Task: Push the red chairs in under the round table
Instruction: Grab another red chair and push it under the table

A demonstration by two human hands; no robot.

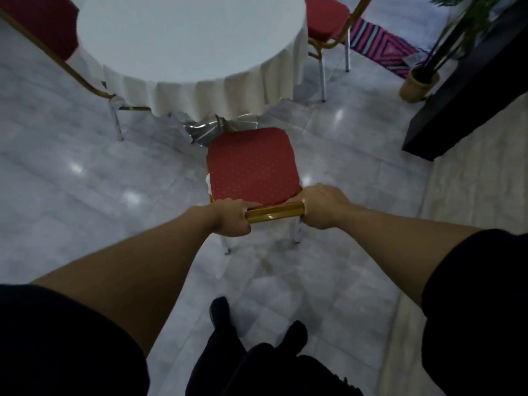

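A red chair (251,164) with a gold frame stands in front of me, its seat facing the round table (188,38), which is draped in a white cloth. The seat's front edge sits just short of the cloth's hem. My left hand (233,217) grips the left end of the gold top rail, and my right hand (324,207) grips the right end. A second red chair (40,27) stands at the table's left side. A third red chair (325,20) is at the table's far right, its seat partly under the cloth.
A shiny metal table base (205,130) shows under the cloth hem. A potted plant (418,84) and a dark counter (468,90) stand at the right. A patterned rug (383,47) lies beyond. The floor is pale marble tile.
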